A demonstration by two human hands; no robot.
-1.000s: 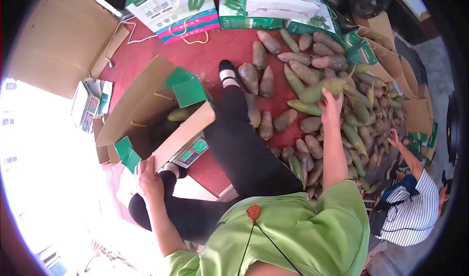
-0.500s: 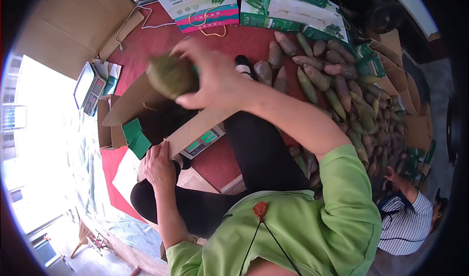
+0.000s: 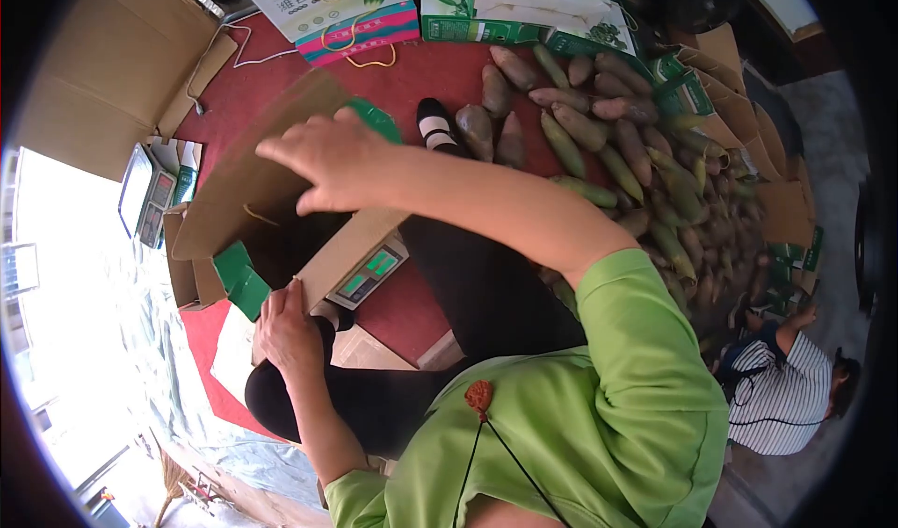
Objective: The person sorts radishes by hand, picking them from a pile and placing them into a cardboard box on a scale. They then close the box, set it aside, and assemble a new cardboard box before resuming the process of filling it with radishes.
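My right hand (image 3: 339, 165) hovers over an open cardboard box (image 3: 323, 252), its fingers spread and nothing in them. The box's inside is dark, so its contents are hidden. My left hand (image 3: 288, 330) grips the near corner of the box by its flap edge. Beside that hand a green flap (image 3: 241, 280) sticks up. A digital scale (image 3: 369, 274) with lit green displays shows beneath the near side of the box.
A large heap of green and purplish radishes (image 3: 645, 177) covers the right side of the red mat (image 3: 402, 313). Printed gift boxes (image 3: 360, 28) stand at the back. A second scale (image 3: 150, 205) sits at left. Another person (image 3: 786, 397) in stripes is at lower right.
The radish in my right hand is gone from it, and the fingers have opened over the box. My left hand stays at the box corner. The whole view has shifted slightly.
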